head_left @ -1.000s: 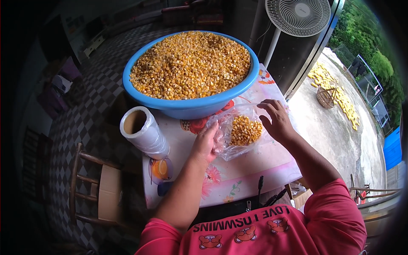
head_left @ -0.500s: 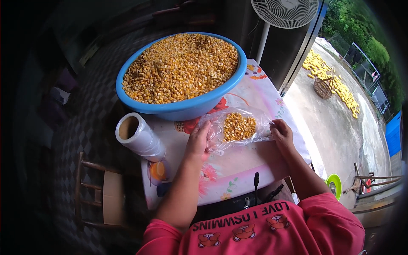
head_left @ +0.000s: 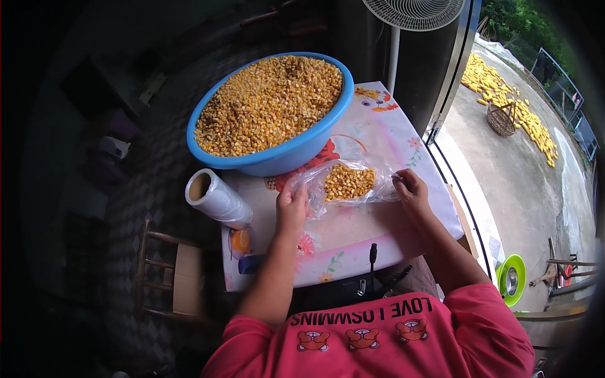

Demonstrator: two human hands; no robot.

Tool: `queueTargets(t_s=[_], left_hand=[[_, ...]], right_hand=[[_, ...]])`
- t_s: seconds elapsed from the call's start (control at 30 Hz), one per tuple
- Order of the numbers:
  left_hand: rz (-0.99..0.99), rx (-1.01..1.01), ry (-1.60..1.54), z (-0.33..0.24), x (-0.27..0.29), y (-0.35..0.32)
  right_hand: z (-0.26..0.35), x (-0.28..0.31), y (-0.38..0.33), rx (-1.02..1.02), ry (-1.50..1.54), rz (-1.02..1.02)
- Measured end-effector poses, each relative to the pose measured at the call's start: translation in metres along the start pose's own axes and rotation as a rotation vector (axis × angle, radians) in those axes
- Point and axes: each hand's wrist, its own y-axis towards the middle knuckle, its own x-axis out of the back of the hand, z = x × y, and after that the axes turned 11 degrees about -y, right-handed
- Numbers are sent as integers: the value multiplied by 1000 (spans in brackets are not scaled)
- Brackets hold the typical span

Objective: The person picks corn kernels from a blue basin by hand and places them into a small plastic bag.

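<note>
A clear plastic bag [head_left: 317,179] with a small heap of corn kernels [head_left: 350,183] in it lies on its side over the table. My left hand [head_left: 292,205] is closed on the bag's left end. At the other end, my right hand [head_left: 411,190] pinches the gathered plastic. Just beyond the bag stands a blue basin [head_left: 277,159], piled high with loose yellow corn kernels [head_left: 271,104]. To the left of my left hand is a roll of clear plastic bags [head_left: 224,201], standing tilted on its end.
The table [head_left: 353,255] has a flowered cover. A wooden chair [head_left: 157,271] with a cardboard piece stands at left. A fan [head_left: 416,11] is behind the table. Outside at right lie many corn cobs [head_left: 504,101], a wicker basket [head_left: 500,120] and a green basin [head_left: 512,277].
My head view has turned slightly, shifting the surroundings. Both hands keep hold of the bag, which is drawn a little straighter; the kernels in it have barely shifted.
</note>
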Motion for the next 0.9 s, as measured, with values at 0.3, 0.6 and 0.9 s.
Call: queueTargets(t_s=[0.3, 0.6, 0.9], left_hand=[[-20, -276, 738, -13, 52, -61], [-42, -203, 353, -56, 28, -92], [272, -237, -93, -71, -28, -31]], right_hand=[[-2, 5, -4, -37, 116, 69], [37, 35, -16, -150, 436, 284], [94, 68, 2, 193, 221, 326]])
